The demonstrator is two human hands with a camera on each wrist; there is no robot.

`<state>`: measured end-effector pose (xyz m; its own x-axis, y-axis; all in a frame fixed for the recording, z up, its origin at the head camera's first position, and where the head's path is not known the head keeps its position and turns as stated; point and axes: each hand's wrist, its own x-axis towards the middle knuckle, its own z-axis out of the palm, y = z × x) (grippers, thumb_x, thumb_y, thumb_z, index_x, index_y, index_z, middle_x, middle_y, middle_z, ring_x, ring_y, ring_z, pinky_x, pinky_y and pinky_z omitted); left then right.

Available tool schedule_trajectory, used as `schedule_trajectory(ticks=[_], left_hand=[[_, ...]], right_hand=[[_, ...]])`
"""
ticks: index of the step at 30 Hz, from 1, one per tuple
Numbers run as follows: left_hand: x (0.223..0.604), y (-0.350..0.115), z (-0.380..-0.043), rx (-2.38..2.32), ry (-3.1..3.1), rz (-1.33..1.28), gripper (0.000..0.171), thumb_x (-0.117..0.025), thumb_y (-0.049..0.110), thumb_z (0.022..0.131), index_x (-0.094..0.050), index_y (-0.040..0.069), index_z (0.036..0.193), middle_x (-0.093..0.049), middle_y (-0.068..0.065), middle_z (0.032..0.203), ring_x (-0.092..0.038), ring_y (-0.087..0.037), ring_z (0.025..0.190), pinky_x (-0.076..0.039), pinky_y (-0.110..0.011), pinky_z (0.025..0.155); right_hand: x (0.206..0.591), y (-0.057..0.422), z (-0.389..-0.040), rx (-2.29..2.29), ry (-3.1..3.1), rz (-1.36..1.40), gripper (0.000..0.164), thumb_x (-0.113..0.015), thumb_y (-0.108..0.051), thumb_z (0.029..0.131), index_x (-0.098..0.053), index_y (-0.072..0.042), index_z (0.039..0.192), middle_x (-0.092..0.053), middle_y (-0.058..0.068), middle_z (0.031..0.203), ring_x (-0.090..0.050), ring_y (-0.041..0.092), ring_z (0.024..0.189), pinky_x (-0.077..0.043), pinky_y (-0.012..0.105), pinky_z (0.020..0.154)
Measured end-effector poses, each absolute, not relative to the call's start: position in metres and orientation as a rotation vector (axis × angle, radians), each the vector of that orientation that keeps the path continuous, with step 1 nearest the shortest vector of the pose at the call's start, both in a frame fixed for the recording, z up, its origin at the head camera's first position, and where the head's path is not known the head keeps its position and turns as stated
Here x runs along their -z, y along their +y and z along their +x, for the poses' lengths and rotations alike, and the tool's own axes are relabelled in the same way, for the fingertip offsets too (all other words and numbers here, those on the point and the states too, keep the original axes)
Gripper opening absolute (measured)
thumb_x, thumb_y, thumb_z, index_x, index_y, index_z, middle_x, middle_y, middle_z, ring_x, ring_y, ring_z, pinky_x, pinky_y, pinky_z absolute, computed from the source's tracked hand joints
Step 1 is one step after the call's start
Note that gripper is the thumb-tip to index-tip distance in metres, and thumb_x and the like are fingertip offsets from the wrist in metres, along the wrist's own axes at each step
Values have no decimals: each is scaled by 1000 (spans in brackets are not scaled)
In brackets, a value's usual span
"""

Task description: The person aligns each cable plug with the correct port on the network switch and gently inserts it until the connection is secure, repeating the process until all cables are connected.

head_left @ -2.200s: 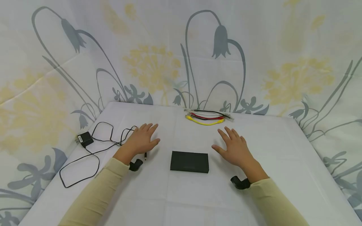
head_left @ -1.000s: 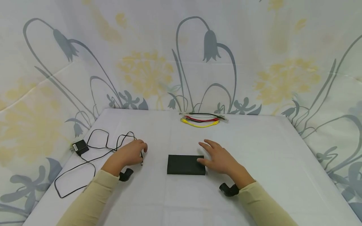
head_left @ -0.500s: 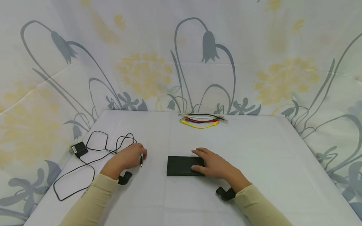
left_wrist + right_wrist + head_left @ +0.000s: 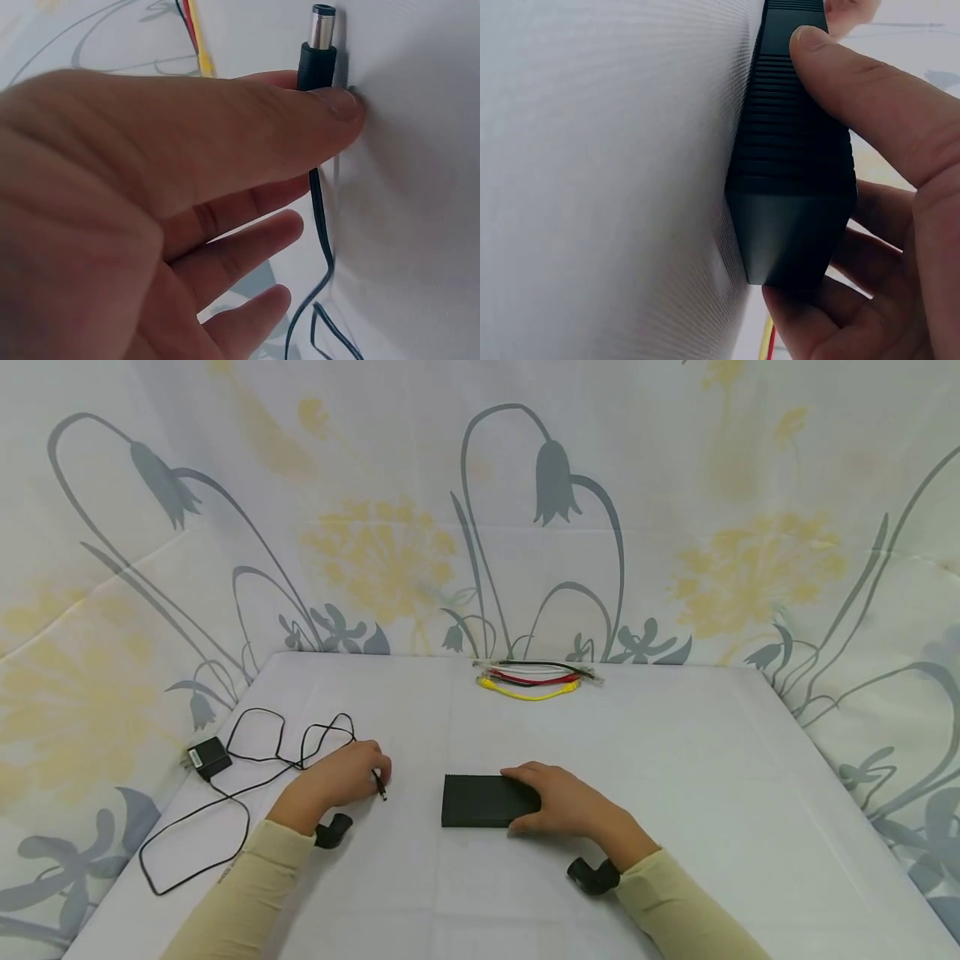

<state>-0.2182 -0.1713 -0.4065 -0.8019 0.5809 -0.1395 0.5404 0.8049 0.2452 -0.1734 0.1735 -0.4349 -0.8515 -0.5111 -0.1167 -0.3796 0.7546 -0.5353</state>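
My left hand [image 4: 337, 779] pinches the barrel plug [image 4: 317, 66] of a black power adapter cord between thumb and forefinger; its silver tip sticks out past the thumb in the left wrist view. The other fingers lie loosely curled. From there the thin cord [image 4: 264, 783] loops left to the adapter block [image 4: 209, 758]. A flat black box [image 4: 476, 802] with ribbed sides lies on the table to the right of the plug. My right hand [image 4: 567, 803] grips the box's right end, thumb on the ribbed near side [image 4: 787, 127] and fingers at the far side.
Several short cables lie at the table's back edge, among them a yellow network cable [image 4: 529, 696] and a red one [image 4: 540, 680]. A flower-printed cloth [image 4: 675, 527] hangs behind the white tabletop [image 4: 690, 760]. Black wrist cameras [image 4: 594, 877] sit under both wrists.
My left hand has gone from spread fingers to pinching the plug and has tilted it slightly. The right hand has come left and down onto the box and closed on its right end.
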Motion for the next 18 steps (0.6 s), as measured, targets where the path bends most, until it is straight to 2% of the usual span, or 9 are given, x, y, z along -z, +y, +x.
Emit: schedule_trajectory(ticks=[5,18], left_hand=[[408,-166,-220,-308,2786,854,15,-66,3,84,-70,17,84,-59,2,86,-52,-13,80,-46,-33,78],[407,-149,-224,-327,2799,796,9,-66,10,88,-70,17,91,-63,2,88,-54,-13,78,-46,-32,72]], right_hand=[[436,175,-177,764,2709,-680,79,-80,-47,74,-51,-19,142,-54,-1,139,-50,21,128,-42,43,105],[435,174,-186,802,2729,-641,79,-82,-45,74,-51,-19,141,-54,0,139,-49,21,129,-40,42,107]])
